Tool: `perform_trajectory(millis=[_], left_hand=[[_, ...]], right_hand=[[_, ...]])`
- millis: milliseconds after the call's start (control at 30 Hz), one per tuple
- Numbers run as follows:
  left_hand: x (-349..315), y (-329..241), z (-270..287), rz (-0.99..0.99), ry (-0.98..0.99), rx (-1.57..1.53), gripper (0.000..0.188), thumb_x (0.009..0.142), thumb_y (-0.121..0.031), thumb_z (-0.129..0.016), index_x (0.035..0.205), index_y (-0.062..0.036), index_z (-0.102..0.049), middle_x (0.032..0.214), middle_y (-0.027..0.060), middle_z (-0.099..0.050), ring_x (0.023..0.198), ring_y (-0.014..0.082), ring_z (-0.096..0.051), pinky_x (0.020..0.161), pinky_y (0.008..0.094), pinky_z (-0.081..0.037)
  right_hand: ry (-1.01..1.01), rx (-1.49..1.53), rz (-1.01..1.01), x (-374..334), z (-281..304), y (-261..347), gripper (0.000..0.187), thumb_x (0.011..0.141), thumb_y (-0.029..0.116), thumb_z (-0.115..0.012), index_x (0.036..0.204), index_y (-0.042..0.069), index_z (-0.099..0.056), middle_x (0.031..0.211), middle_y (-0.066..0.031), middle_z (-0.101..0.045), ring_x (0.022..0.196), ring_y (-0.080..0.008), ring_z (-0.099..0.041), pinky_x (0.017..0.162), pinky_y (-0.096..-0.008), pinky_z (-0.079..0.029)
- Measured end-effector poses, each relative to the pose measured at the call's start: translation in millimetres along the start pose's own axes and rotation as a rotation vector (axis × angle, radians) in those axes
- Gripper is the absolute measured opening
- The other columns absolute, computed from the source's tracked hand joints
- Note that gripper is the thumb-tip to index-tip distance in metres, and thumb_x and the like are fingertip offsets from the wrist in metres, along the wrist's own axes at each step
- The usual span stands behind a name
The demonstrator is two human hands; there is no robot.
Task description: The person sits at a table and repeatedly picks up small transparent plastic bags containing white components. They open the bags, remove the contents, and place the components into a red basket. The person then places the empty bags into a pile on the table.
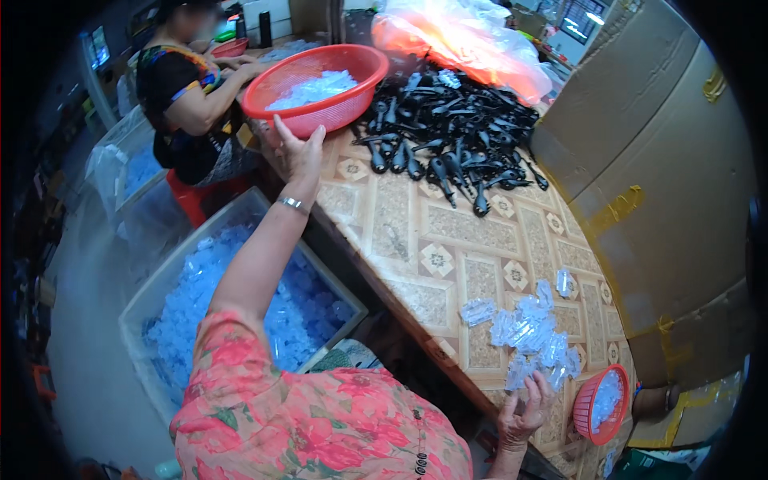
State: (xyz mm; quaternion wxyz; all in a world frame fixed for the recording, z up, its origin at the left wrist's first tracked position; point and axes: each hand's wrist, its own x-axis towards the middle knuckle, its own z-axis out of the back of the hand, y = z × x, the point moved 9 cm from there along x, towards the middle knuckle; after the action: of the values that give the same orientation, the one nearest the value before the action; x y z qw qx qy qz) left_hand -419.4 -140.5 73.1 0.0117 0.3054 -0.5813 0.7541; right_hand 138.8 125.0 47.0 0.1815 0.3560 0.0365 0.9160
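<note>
My left arm reaches far forward, and my left hand (298, 158) touches the near side of a red plastic basket (320, 118), its visible fingers spread. Pale clear plastic pieces (316, 86) lie inside that basket, at the far left edge of the table. My right hand (524, 410) is low over the table's near end, fingers apart and slightly bent. Its fingertips are beside a loose heap of clear plastic pieces (528, 328). I see nothing held in it. Right of it stands a small red basket (598, 406), tilted, with more clear pieces.
Black spoon-shaped plastic parts (456, 120) are piled on the patterned table (400, 232), before a plastic bag (464, 40). Cardboard (640, 160) walls the right side. A bin (152, 352) of bluish clear pieces stands below left. Another person (192, 88) sits far left.
</note>
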Motion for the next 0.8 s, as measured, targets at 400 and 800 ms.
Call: perform_trajectory(millis=[400, 800], left_hand=[[21.2, 26.8, -3.3, 0.207, 0.044, -0.342, 0.096, 0.075, -0.018, -0.082, 0.153, -0.0074, -0.028, 0.161, 0.0154, -0.018, 0.149, 0.0298, -0.02, 0.112, 0.0396, -0.037], [-26.6, 8.3, -15.2, 0.068, 0.141, -0.392, 0.099, 0.079, -0.012, -0.078, 0.156, -0.003, -0.016, 0.148, 0.0217, -0.037, 0.134, 0.0313, -0.041, 0.114, 0.0375, -0.031]], right_hand=[[0.069, 0.015, -0.007, 10.9, -19.5, 10.8, 0.036, 0.075, -0.001, -0.068, 0.11, 0.004, -0.063, 0.124, -0.0172, -0.059, 0.113, -0.0378, -0.055, 0.098, -0.0496, -0.044], [0.006, -0.129, -0.122, 3.4, 1.7, -15.4, 0.038, 0.077, 0.003, -0.063, 0.115, 0.003, -0.062, 0.134, -0.019, -0.054, 0.125, -0.0396, -0.049, 0.107, -0.0521, -0.037]])
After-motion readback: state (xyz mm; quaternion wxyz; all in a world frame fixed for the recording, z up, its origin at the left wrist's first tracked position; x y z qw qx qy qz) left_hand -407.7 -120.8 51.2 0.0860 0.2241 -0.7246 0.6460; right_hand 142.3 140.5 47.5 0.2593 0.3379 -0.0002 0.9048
